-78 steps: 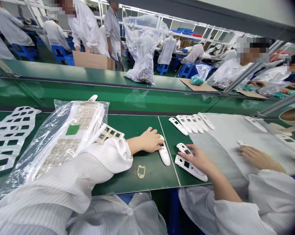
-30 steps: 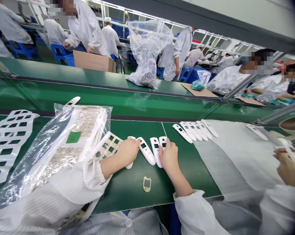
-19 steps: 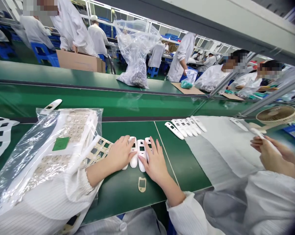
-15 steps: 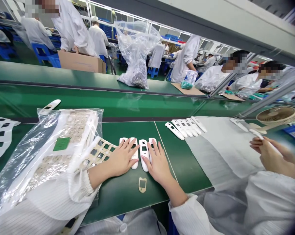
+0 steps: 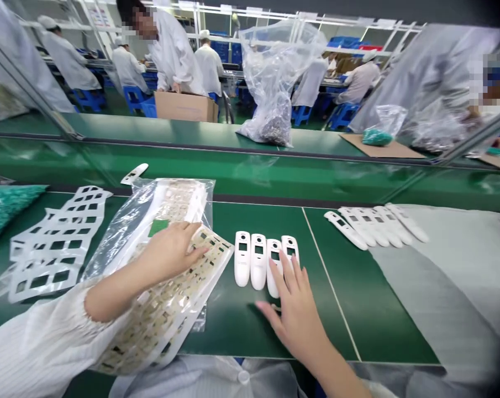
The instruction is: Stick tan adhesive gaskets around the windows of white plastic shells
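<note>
My left hand (image 5: 170,249) rests on a sheet of beige die-cut stickers (image 5: 183,287), its thumb apart from its fingers. The sheet lies partly over a clear plastic bag (image 5: 112,226) of similar sheets. Several white plastic housings (image 5: 242,258), each with a round hole and a square window, stand in a row on the green table. At the right end of this row, my right hand (image 5: 295,309) has its fingers spread, the tips over the two right-hand housings. Whether they touch, I cannot tell. Its thumb is slightly blurred.
More white housings (image 5: 369,225) lie at the right beside a pale foam sheet (image 5: 448,265). White cut-out backing (image 5: 63,243) and a bag of green pieces (image 5: 5,210) are at the left. A lone housing (image 5: 134,173) lies behind. People in white work beyond the green ledge (image 5: 170,130).
My left hand has left the housings and moved left onto the sticker sheet. My right hand has drawn back slightly from the row. The view has turned left; the loose sticker no longer shows.
</note>
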The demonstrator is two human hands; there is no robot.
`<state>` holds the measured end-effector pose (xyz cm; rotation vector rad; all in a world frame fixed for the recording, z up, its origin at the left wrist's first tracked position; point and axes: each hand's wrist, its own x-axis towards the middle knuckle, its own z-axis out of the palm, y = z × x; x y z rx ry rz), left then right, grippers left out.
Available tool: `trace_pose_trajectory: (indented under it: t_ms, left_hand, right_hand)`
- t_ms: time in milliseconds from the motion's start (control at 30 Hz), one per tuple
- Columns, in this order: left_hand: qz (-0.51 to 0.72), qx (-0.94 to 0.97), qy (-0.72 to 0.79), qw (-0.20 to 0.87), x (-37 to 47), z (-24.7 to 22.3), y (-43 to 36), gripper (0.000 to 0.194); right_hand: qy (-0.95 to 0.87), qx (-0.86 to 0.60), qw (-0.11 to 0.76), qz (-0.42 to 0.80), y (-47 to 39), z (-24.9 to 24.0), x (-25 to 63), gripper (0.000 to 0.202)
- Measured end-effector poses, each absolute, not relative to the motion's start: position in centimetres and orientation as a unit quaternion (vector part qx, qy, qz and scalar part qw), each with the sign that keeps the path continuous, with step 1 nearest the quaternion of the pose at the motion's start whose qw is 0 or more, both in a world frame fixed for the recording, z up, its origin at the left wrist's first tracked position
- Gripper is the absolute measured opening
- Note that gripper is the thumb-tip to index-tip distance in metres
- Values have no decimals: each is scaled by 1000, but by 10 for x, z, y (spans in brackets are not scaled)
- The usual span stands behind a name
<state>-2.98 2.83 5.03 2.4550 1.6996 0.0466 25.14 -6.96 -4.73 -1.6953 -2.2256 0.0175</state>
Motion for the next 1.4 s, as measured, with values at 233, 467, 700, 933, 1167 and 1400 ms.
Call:
trace_pose_trajectory:
  t_ms: [233,467,700,933,1167,1400]
  left_hand:
    - [5,711,690,135,-56,9,1,78]
    - [57,665,678,307,-68,15,13,37]
    - [170,602,646,439,-111,60,29,40]
    - [217,603,592,488,-79,55,49,41]
    - [251,592,603,472,-56,43,79,40]
    - [271,609,528,527,-38,49,101,40]
  right_hand:
    - [-836,-537,114,-8,-89,-64,241,81]
    - [-841,-530,110,3,-75,-63,229,78]
    - [-838,-528,131,43,-71,-60,223,76]
    - [-815,-535,208,85,-49,-42,224,65]
    - [-773,-534,302,160,-15,-23,218,42]
    - [-706,-513,443,208,44,9,203,55]
